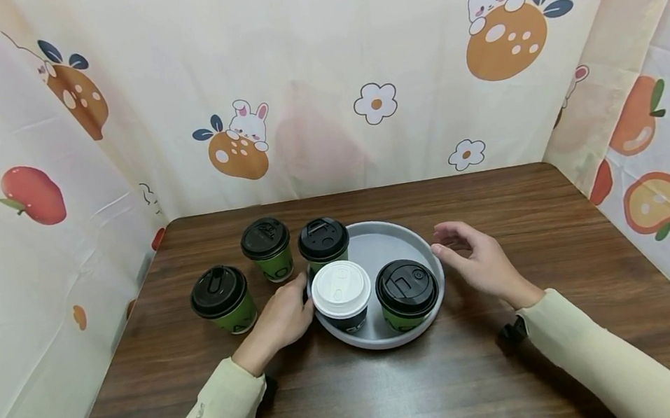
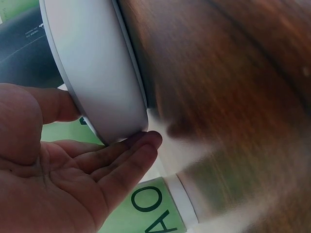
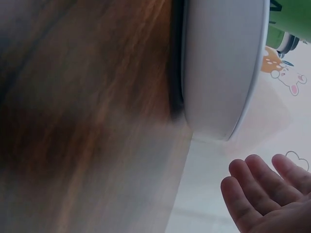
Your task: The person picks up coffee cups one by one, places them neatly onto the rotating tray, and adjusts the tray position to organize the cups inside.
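A round grey tray (image 1: 377,242) lies on the table. My left hand (image 1: 285,314) grips its left side; in the left wrist view the thumb is at the rim and the fingers (image 2: 129,167) touch the outer wall low down. At the tray's right, my right hand (image 1: 475,261) has loosely bent fingers, which the right wrist view shows apart from the tray wall (image 3: 223,63). On the tray stand a dark cup with a white lid (image 1: 341,289) and a green cup with a black lid (image 1: 407,291). Another black-lidded green cup (image 1: 323,239) stands at its back left.
Two more green cups with black lids, one farther back (image 1: 266,243) and one farther left (image 1: 222,294), stand on the wooden table (image 1: 385,400) left of the tray, close to my left hand. A printed curtain (image 1: 327,146) hangs behind the table and along both sides.
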{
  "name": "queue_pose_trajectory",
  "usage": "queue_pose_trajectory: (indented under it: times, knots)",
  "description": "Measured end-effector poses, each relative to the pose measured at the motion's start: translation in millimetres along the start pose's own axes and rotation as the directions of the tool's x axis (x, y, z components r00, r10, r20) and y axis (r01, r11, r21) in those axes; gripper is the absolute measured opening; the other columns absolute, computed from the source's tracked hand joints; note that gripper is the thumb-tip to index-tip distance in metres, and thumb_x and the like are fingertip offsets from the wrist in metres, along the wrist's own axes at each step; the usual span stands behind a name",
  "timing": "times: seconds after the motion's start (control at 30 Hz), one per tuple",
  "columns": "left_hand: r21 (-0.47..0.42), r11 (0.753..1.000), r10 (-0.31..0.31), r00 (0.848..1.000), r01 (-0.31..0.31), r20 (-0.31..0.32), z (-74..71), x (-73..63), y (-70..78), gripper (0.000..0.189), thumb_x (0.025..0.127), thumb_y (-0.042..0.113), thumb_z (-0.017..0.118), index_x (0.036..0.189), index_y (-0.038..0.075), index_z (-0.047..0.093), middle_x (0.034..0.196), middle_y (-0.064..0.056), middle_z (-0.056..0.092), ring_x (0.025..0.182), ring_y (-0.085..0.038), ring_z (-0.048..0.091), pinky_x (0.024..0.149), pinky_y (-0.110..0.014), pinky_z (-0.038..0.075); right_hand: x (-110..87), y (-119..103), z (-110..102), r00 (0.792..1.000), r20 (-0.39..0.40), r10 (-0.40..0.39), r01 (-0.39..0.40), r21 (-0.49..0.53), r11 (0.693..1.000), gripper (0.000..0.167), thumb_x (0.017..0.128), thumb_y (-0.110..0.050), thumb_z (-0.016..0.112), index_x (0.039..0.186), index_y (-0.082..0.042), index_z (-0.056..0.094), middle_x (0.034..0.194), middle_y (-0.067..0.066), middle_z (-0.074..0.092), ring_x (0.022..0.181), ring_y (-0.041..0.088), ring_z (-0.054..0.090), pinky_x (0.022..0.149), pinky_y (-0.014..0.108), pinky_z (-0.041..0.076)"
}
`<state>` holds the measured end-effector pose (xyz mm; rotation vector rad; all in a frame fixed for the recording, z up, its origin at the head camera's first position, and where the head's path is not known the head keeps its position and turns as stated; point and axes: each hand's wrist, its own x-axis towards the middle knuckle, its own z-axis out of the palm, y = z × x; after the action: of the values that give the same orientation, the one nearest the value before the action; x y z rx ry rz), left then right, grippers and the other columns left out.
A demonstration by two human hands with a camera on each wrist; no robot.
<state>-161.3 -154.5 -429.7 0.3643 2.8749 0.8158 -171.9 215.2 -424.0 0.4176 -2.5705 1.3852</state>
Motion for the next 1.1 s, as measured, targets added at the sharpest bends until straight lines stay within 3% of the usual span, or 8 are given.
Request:
queue_pose_trajectory:
  times: [0.2,0.4,0.5,1.1]
  knots:
    - [-0.001,1.000,0.001,1.000,-0.001,0.002,0.3,0.7,-0.8,0.047,0.104,0.016,0.059,0.146,-0.002,0.050,0.142,-0.019,0.059,0.129,-0.033,0.058,0.100,-0.051,0.051,7.4,8,1,1.000,0.004,0.016,-0.016,-0.053,0.998,0.044,0.101,-0.034,0.068,0.134,-0.007,0.062,0.124,0.016,0.068,0.109,0.022,0.064,0.090,0.025,0.053]
    - [0.000,1.000,0.007,1.000,-0.007,0.004,0.5,0.6,-1.3,0.047,0.103,0.015,0.059,0.145,-0.003,0.051,0.141,-0.020,0.059,0.128,-0.033,0.058,0.099,-0.051,0.052,12.4,12,1,0.999,0.016,0.030,-0.029,-0.076,0.997,0.045,0.101,-0.034,0.068,0.134,-0.005,0.061,0.125,0.018,0.067,0.109,0.027,0.065,0.093,0.046,0.055]
    - [0.001,1.000,0.005,1.000,-0.005,0.004,0.4,0.6,-1.4,0.047,0.103,0.016,0.059,0.145,-0.003,0.051,0.141,-0.020,0.059,0.128,-0.033,0.058,0.099,-0.051,0.052,15.6,16,2,0.999,0.016,0.036,-0.034,-0.085,0.996,0.045,0.101,-0.034,0.068,0.133,-0.003,0.062,0.123,0.019,0.068,0.109,0.030,0.066,0.093,0.050,0.054]
    - [-0.002,1.000,-0.004,1.000,0.004,0.008,0.0,0.6,-0.8,0.046,0.103,0.015,0.059,0.145,-0.002,0.051,0.141,-0.019,0.059,0.127,-0.032,0.059,0.098,-0.051,0.052,31.6,22,9,0.994,0.055,0.095,-0.085,-0.161,0.983,0.046,0.103,-0.031,0.065,0.136,-0.001,0.061,0.117,0.014,0.069,0.102,0.029,0.067,0.089,0.047,0.055]
